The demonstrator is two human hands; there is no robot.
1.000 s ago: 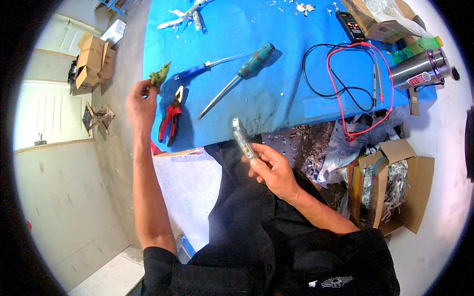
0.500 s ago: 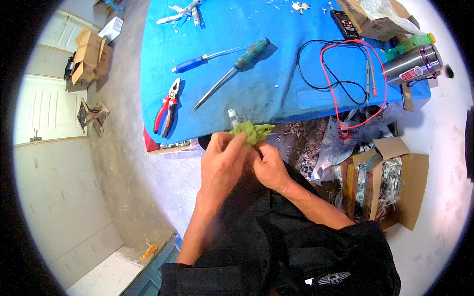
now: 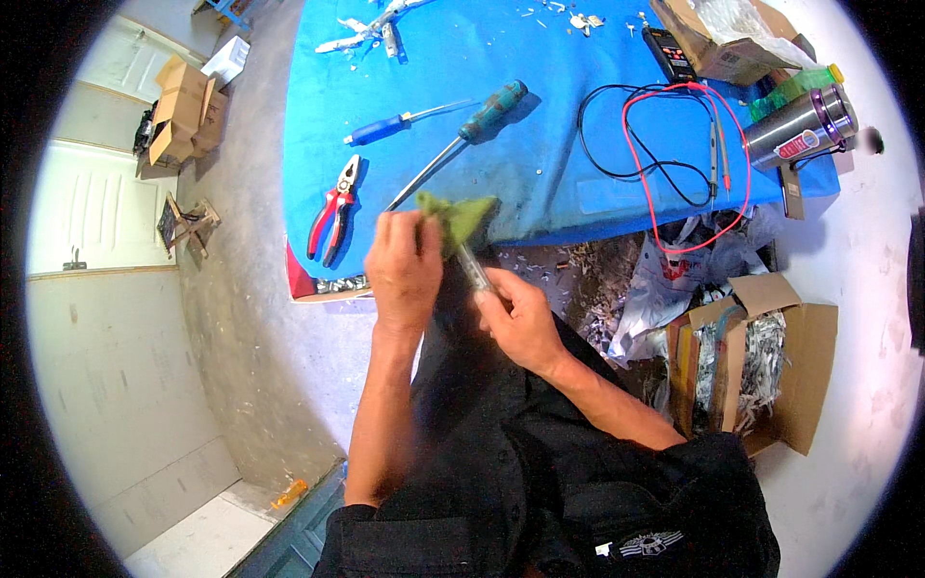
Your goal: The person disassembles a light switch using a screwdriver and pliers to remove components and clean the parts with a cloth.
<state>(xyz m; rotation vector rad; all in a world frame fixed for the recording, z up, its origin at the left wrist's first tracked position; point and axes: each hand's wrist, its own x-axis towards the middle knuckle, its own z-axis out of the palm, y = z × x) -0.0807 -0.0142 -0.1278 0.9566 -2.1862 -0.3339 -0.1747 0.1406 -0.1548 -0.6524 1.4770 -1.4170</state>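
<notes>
My left hand [image 3: 400, 275] is closed on a crumpled green cloth [image 3: 466, 220], just above the near edge of the blue-covered table [image 3: 568, 193]. In my right hand [image 3: 520, 318] is a slim, shiny, tube-like piece [image 3: 472, 268], its upper end running into the cloth. What that end looks like is hidden. Beyond the left hand a long screwdriver [image 3: 491, 111] with a dark green handle lies slantwise, its tip close to my fingers. Red-and-black pliers [image 3: 334, 212] rest left of it, and a small blue-handled screwdriver [image 3: 378, 130] lies farther back.
On the right side of the table are a multimeter [image 3: 668, 53] with red and black leads [image 3: 631, 144], a steel flask [image 3: 805, 125] and a green bottle [image 3: 792, 91]. White scrap parts [image 3: 371, 34] lie at the back. Below stands a cardboard box [image 3: 809, 371] of metallic strips.
My left hand has moved left and up with the cloth, which slid along the tube-like piece and laid bare its middle. My right hand stays nearly in place.
</notes>
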